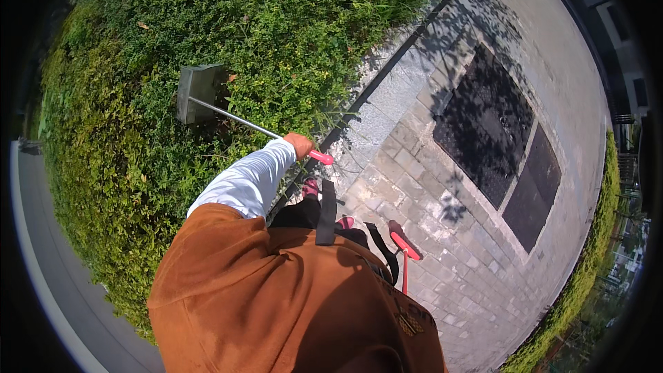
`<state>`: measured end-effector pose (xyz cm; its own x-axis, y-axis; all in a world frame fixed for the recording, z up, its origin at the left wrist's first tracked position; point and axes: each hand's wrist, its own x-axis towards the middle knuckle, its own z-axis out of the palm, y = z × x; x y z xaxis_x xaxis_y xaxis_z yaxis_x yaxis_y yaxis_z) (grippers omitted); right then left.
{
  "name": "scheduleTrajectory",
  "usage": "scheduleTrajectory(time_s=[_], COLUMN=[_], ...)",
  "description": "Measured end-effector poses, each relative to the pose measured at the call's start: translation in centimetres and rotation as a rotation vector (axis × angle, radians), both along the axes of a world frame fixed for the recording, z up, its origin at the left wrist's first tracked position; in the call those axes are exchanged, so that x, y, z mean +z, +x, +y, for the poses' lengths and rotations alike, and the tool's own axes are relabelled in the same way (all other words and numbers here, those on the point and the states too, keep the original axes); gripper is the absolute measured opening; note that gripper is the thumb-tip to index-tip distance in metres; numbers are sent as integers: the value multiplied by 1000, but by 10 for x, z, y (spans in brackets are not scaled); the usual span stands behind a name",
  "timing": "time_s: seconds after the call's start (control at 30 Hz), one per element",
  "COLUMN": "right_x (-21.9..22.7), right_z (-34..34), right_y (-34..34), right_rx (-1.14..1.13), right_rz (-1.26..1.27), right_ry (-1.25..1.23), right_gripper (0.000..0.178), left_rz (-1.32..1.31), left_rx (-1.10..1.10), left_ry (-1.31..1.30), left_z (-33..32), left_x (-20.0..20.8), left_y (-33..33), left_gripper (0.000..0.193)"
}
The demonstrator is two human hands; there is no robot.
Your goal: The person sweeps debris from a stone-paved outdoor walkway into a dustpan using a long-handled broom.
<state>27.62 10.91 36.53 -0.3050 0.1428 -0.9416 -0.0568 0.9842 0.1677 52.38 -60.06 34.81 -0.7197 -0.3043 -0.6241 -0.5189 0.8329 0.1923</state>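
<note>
My left hand is closed around the pole of a long-handled dustpan, close to its red grip end. The grey pan sits at the far end of the metal pole, over the green hedge to the left; whether it touches the leaves I cannot tell. My left arm, in a white sleeve, stretches out from the orange-brown top. On my right, a red broom has its head low over the paving, and its red stick runs down behind my body. My right hand is hidden from sight.
A dense hedge fills the left, bordered by a dark edging strip and a stone kerb. Brick paving lies to the right, with two dark covers set in it. Black straps hang at my front, above my feet.
</note>
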Motion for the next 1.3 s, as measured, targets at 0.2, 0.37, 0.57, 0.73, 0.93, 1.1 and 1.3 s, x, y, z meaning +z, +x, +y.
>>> scheduleTrajectory(time_s=[0.2, 0.37, 0.57, 0.73, 0.93, 1.1, 1.3], right_x=[-33, -91, -74, -17, 47, 68, 49], right_z=[45, 77, 24, -9, -60, -155, -287], right_y=[25, 33, -35, -101, -173, -269, -383], right_rx=[109, -14, -505, -608, -664, -818, -999], right_rz=[-84, -104, -42, -34, -49, 100, 316], right_ry=[-38, -74, 19, -1, 11, -157, -253], right_gripper=[29, 28, 17, 16, 20, 23, 36], left_rz=[-267, -390, -461, -394, -473, -397, -362], left_rx=[9, -28, -65, 29, 60, -3, 22], left_ry=[25, 23, 25, 27, 42, 3, -46], left_z=[3, 18, 34, 20, -36, -91, -205], left_x=[-15, -4, -16, -7, -32, -96, -48], left_y=[-55, -118, -220, -313, -395, -463, -613], left_gripper=[20, 19, 27, 27, 28, 30, 27])
